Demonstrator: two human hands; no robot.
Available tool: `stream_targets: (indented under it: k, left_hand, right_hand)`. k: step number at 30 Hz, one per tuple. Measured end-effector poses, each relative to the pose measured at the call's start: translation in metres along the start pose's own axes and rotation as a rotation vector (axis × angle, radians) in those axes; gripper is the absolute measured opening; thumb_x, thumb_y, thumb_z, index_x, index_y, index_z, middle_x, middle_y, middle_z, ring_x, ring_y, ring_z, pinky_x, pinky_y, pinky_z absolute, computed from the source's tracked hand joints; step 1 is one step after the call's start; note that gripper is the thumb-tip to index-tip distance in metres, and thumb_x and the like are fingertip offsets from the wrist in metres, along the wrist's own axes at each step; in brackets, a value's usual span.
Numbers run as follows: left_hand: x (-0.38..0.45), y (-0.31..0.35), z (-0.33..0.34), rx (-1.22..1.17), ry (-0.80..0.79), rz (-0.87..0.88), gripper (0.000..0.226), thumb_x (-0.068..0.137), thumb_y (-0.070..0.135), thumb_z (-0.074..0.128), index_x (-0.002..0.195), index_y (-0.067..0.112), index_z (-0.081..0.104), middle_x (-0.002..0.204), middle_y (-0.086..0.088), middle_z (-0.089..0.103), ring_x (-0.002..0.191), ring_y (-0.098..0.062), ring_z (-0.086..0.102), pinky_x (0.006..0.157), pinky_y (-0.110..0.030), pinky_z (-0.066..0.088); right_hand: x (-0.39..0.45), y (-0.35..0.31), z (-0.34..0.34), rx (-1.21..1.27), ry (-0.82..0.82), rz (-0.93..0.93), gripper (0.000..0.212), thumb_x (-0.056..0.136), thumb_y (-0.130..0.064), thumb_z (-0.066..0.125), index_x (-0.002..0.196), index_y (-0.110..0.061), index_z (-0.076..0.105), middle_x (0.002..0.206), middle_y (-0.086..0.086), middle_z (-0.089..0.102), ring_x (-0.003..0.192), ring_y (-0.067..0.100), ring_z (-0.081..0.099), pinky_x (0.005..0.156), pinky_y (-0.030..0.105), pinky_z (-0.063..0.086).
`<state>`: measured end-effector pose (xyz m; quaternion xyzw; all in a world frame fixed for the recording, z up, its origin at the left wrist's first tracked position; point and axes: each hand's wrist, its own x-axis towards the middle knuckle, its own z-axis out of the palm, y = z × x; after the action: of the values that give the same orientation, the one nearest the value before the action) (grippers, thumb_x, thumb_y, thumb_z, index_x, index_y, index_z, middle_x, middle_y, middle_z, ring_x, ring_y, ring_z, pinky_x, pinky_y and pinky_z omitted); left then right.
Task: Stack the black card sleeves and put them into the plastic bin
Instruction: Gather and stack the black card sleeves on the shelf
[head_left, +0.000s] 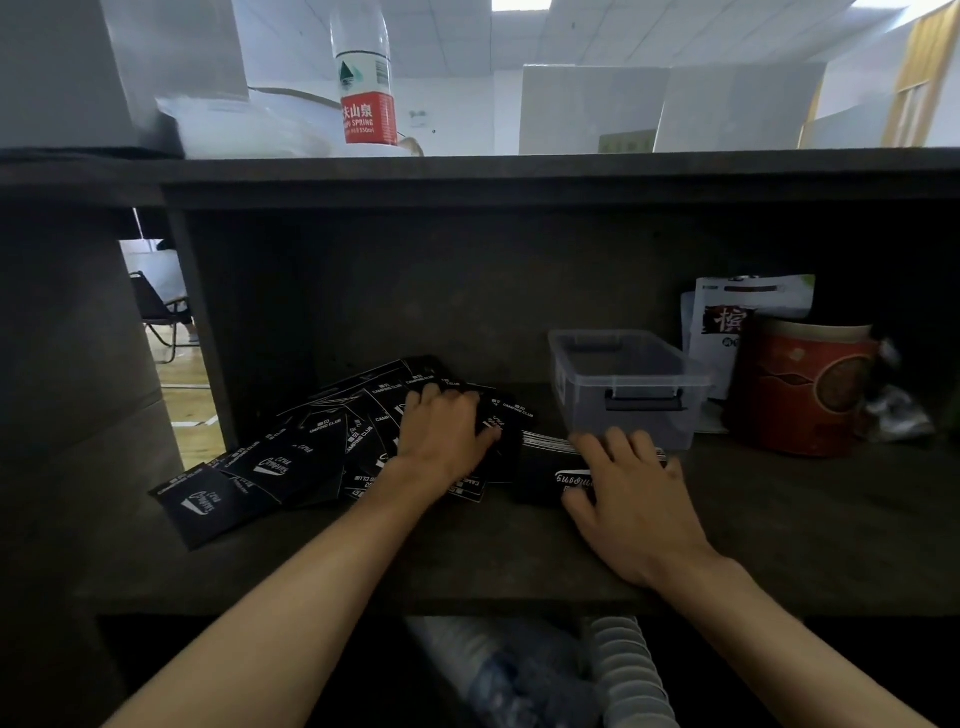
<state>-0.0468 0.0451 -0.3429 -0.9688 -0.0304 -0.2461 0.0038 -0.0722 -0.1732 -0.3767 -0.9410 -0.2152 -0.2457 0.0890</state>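
At frame centre the left hand (448, 425) is pressing flat, fingers spread, on the loose sleeves (291, 457) fanning toward lower left, while the right hand (631, 499) is lying open-fingered atop the stack (545, 467) (white print showing) just before the clear bin (628, 384).

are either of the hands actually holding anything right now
Nothing lifted. Left hand rests on the spread black card sleeves; right hand lies on the stacked black sleeves' top.
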Motion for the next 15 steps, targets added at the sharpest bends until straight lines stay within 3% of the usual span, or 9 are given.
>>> stream_targets:
  k: [3, 6, 10, 13, 15]
  left_hand:
    - [0.005, -0.003, 0.012, 0.059, -0.053, -0.011, 0.054, 0.09, 0.059, 0.054, 0.131, 0.024, 0.054, 0.12, -0.006, 0.064, 0.122, -0.026, 0.046, 0.102, -0.04, 0.031]
    - [0.001, -0.003, 0.013, 0.068, 0.066, 0.05, 0.045, 0.091, 0.051, 0.058, 0.126, 0.023, 0.057, 0.11, -0.004, 0.068, 0.117, -0.025, 0.052, 0.099, -0.039, 0.033]
    - [-0.01, -0.002, 0.002, 0.093, 0.089, 0.112, 0.025, 0.098, 0.035, 0.052, 0.115, 0.019, 0.059, 0.103, -0.005, 0.07, 0.103, -0.025, 0.062, 0.097, -0.038, 0.037]
    - [-0.02, -0.005, -0.018, 0.117, 0.247, 0.147, 0.015, 0.099, 0.016, 0.044, 0.1, 0.015, 0.058, 0.088, -0.004, 0.068, 0.082, -0.024, 0.063, 0.086, -0.036, 0.043]
    - [-0.028, -0.01, -0.036, -0.025, 0.45, 0.11, 0.012, 0.096, 0.011, 0.048, 0.095, 0.011, 0.06, 0.077, -0.004, 0.064, 0.068, -0.022, 0.059, 0.072, -0.035, 0.044]
  right_hand:
    - [-0.001, 0.0, -0.001, -0.002, 0.002, 0.002, 0.056, 0.088, -0.057, 0.028, 0.139, -0.034, 0.033, 0.125, -0.006, 0.045, 0.114, 0.016, 0.038, 0.092, 0.044, 0.043]
    - [-0.001, -0.001, -0.001, 0.0, -0.004, 0.002, 0.055, 0.089, -0.056, 0.031, 0.139, -0.034, 0.033, 0.126, -0.005, 0.045, 0.115, 0.017, 0.038, 0.092, 0.044, 0.043]
    - [-0.001, -0.002, -0.002, 0.001, -0.002, 0.002, 0.053, 0.09, -0.055, 0.035, 0.139, -0.034, 0.034, 0.126, -0.005, 0.045, 0.116, 0.017, 0.038, 0.093, 0.045, 0.042]
    - [-0.001, -0.002, -0.003, 0.008, -0.008, 0.004, 0.054, 0.089, -0.055, 0.033, 0.139, -0.034, 0.034, 0.126, -0.005, 0.046, 0.116, 0.017, 0.038, 0.093, 0.045, 0.042]
    - [-0.001, -0.003, -0.003, 0.009, -0.003, 0.006, 0.053, 0.09, -0.055, 0.034, 0.139, -0.033, 0.035, 0.125, -0.005, 0.047, 0.115, 0.017, 0.039, 0.092, 0.045, 0.042]
